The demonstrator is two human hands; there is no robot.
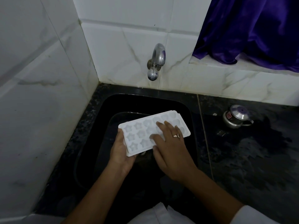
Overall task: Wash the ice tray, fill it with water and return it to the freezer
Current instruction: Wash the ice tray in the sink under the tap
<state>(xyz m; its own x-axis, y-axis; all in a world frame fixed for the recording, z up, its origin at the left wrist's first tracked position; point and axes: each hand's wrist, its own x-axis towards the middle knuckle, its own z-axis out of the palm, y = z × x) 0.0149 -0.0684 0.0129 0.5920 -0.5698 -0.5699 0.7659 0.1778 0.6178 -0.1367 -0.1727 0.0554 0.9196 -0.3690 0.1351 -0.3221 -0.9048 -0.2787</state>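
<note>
A white plastic ice tray (139, 131) with star-shaped and round moulds is held over the black sink (103, 120), tilted with its far end to the right. My left hand (120, 151) grips the tray's near left end from below. My right hand (169, 147) lies flat on the tray's top, fingers spread across the moulds, a ring on one finger. A chrome tap (156, 63) juts from the tiled wall above the sink; no water runs from it.
A small steel pot with a lid (237, 117) stands on the dark wet counter (250, 151) at the right. A purple curtain (252, 29) hangs over the ledge at the upper right. White tiled walls close off the left and back.
</note>
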